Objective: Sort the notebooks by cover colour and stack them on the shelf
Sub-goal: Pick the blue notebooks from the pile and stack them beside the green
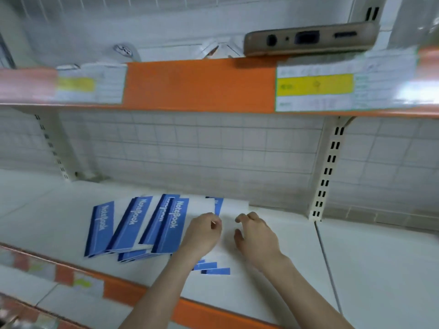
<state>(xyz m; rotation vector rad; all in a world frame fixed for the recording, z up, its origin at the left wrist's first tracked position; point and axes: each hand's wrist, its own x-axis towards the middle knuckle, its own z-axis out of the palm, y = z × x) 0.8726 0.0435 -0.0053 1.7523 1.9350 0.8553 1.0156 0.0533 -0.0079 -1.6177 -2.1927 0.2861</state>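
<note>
This is a shop with white metal shelves. The back wall (213, 148) is a white wire grid with small squares. Cream posts with dark slots stand upright, one on the left (51, 148) and one on the right (329, 167). The upper shelf (199, 83) has an orange front edge. Paper price labels sit on that edge, one on the left (90, 83) and one with a yellow patch on the right (332, 87). A brown phone (308, 39) lies flat on top of the upper shelf. The light is bright and white.
</note>
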